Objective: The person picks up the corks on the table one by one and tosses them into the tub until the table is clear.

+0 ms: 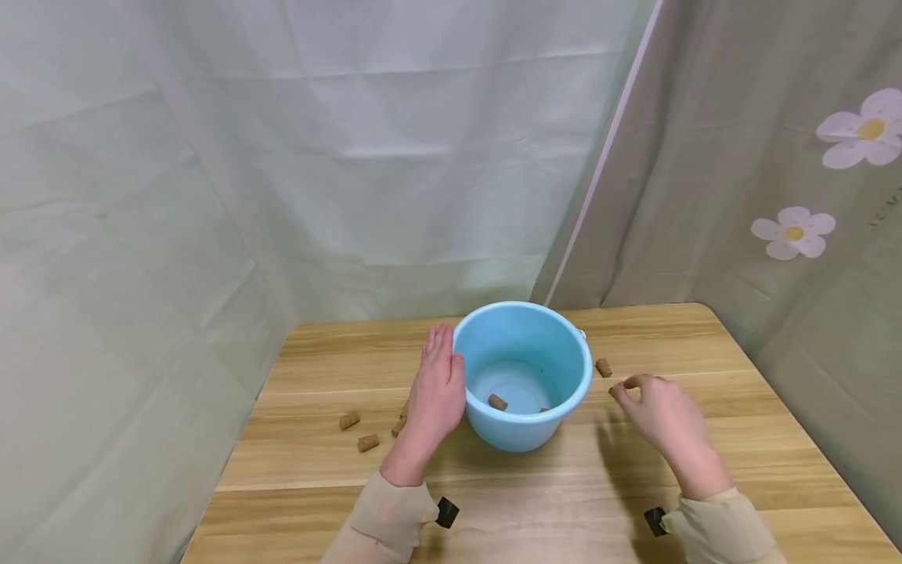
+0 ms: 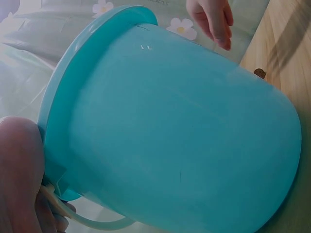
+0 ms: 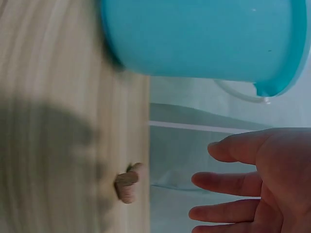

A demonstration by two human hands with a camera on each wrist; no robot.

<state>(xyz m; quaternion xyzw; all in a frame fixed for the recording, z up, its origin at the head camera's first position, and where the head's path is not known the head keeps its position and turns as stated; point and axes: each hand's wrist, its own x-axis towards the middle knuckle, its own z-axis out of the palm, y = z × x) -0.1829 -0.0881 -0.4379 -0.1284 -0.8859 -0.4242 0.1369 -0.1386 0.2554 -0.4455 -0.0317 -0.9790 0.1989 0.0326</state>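
A light blue bucket point(image 1: 521, 431) stands upright on the table. My left hand point(image 1: 438, 384) rests against the left side of its rim, fingers straight, near the pale handle point(image 2: 104, 224). Inside the bucket lies a brown cork point(image 1: 497, 402), with part of another cork point(image 1: 544, 410) showing behind the front rim. My right hand point(image 1: 665, 411) hovers right of the bucket, with fingers and thumb apart and nothing between them in the right wrist view. Below it two corks point(image 3: 127, 178) lie close together on the table; one cork point(image 1: 604, 367) shows beyond the fingertips in the head view.
Left of my left hand, several corks lie on the wooden table point(image 1: 296, 470), among them one cork point(image 1: 348, 421) and a nearer cork point(image 1: 368, 443). Pale curtains point(image 1: 423, 180) hang behind and beside the table, the right one printed with flowers.
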